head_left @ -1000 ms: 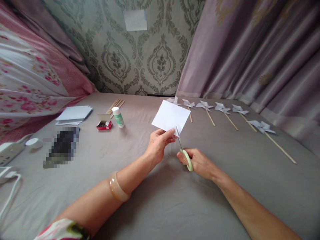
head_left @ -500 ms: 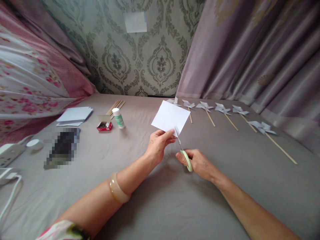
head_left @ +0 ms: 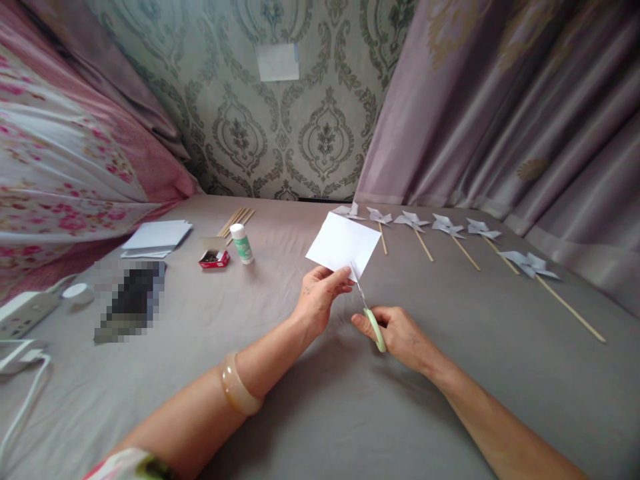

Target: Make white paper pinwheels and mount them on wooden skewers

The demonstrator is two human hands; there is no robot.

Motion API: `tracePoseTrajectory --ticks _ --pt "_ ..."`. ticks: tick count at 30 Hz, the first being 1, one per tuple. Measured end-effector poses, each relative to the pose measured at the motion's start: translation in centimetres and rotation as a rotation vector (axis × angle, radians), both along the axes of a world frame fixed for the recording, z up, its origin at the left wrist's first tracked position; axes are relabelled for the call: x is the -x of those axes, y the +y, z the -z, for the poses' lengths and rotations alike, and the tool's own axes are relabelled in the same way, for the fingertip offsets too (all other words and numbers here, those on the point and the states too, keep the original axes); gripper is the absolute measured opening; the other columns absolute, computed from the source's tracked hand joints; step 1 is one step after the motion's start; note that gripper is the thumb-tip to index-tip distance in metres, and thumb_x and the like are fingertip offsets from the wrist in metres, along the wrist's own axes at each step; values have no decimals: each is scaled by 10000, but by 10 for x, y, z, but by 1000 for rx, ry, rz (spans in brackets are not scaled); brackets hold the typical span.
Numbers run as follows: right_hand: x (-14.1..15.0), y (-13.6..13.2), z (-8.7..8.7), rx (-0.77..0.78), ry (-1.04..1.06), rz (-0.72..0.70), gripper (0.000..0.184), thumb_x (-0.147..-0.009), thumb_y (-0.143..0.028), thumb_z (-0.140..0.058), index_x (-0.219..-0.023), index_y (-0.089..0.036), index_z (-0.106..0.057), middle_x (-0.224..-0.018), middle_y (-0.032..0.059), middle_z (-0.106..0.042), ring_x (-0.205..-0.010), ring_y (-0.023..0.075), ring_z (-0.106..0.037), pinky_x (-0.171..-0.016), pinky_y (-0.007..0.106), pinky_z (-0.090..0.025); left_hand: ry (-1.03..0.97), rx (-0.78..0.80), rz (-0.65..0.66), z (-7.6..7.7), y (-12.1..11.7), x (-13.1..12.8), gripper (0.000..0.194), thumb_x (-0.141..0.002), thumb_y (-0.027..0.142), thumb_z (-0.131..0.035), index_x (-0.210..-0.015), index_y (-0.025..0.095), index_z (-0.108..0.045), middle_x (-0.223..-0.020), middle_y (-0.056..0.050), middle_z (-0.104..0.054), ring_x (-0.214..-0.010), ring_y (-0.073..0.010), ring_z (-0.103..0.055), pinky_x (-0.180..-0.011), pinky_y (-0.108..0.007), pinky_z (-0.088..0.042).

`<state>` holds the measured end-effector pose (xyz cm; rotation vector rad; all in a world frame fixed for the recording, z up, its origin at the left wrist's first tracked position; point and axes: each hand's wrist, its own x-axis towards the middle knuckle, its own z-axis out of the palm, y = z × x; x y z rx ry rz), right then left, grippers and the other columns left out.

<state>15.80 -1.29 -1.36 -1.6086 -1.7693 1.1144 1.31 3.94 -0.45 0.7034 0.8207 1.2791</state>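
Note:
A white sheet of paper (head_left: pixel 343 241), roughly square, is pinched along its near edge by my left hand (head_left: pixel 323 293), thumb on top. My right hand (head_left: pixel 395 332) grips a pair of scissors (head_left: pixel 374 328) with light green handles. The scissors' blades point away from me and lie at the paper's near corner, just right of my left thumb. Whether the blades are fully closed I cannot tell. Both hands are raised over the grey cloth (head_left: pixel 320 413).
Several paper pinwheels (head_left: pixel 411 221) on sticks lie in a row at the back right. Left of centre are a glue stick (head_left: pixel 243 245), a small red box (head_left: pixel 215 260), wooden sticks (head_left: pixel 235 223) and a paper stack (head_left: pixel 156 239). A power strip (head_left: pixel 27 312) is at far left.
The whole view has shifted slightly, so everything sits a little lower in the picture. My hands keep the same hold on paper and scissors, with the blades still at the near corner.

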Motion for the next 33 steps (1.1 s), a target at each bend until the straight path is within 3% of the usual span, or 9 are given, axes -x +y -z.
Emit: tracePoseTrajectory --ticks 33 --pt "1 2 6 -19 16 63 523 -706 -636 -594 -523 -202 -367 -526 -56 -284 -533 92 -259 -481 257 -205 24 -10 53 8 -3 -4 242 -579 277 -820 -667 111 -667 -624 -34 -647 -577 -111 -581 -621 -257 -454"
